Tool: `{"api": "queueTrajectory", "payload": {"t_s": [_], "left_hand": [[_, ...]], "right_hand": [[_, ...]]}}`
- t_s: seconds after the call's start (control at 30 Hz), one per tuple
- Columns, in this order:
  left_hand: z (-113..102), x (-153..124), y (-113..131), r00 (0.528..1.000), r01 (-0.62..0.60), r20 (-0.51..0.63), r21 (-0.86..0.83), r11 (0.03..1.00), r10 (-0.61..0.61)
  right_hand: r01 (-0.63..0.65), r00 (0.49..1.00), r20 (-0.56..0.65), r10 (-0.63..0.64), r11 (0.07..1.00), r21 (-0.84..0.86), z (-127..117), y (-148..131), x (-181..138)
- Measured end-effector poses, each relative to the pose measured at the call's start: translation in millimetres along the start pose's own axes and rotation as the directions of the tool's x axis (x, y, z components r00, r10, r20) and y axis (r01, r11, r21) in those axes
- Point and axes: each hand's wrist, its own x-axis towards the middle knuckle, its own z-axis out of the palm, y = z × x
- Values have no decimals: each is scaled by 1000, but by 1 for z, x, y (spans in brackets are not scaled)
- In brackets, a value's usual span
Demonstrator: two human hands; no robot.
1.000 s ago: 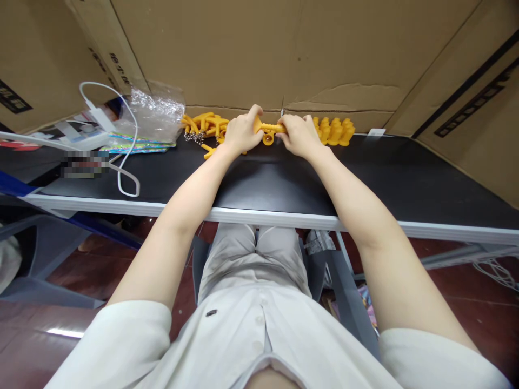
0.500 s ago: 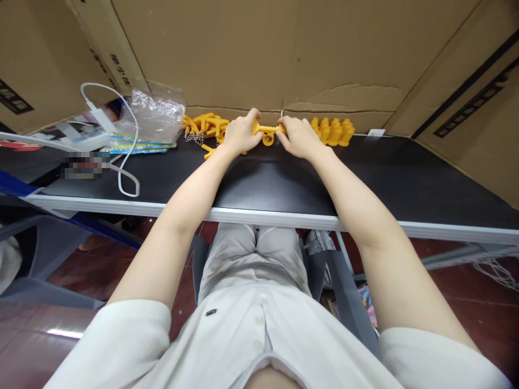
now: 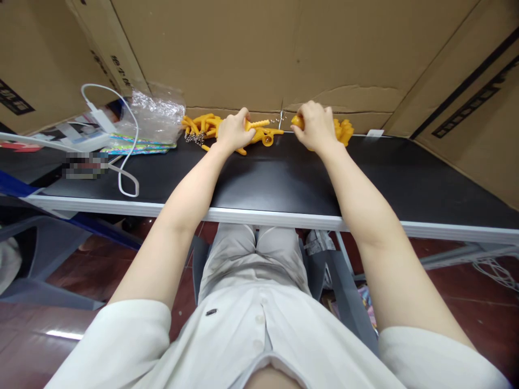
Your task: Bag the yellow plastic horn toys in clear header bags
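My left hand (image 3: 232, 131) is closed around a yellow ribbed plastic rod (image 3: 258, 124) at the back of the black table (image 3: 267, 178). A yellow ring part (image 3: 267, 140) lies just in front of the rod. My right hand (image 3: 314, 125) is closed on a small yellow plastic piece (image 3: 297, 122), apart from the rod. Behind the right hand stand several yellow moulded pieces (image 3: 344, 130). A heap of yellow parts (image 3: 200, 125) with a small metal chain (image 3: 194, 138) lies left of my left hand.
Cardboard sheets (image 3: 251, 51) wall in the back and right of the table. At the left lie a clear plastic bag (image 3: 156, 111), a white charger with its cable (image 3: 121, 162) and printed papers (image 3: 133, 146). The table's white front edge (image 3: 259, 217) runs above my lap.
My hands were together on one yellow rod. Now they have separated: the right hand has moved right and up with a small yellow piece, and the left keeps the rod.
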Motion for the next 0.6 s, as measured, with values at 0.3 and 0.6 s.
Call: {"api": "queueTrajectory", "payload": {"t_s": [0.3,0.6], "left_hand": [[-3,10,-24,990,137,-28,-53,989,-138],[-4,10,-44,973,147,-160,-121,982,-165]], "right_hand": [[-513,837,151,527,850,-119,-47,8,-6],[-523,777,250,577,814,-252,-35,24,-12]]}}
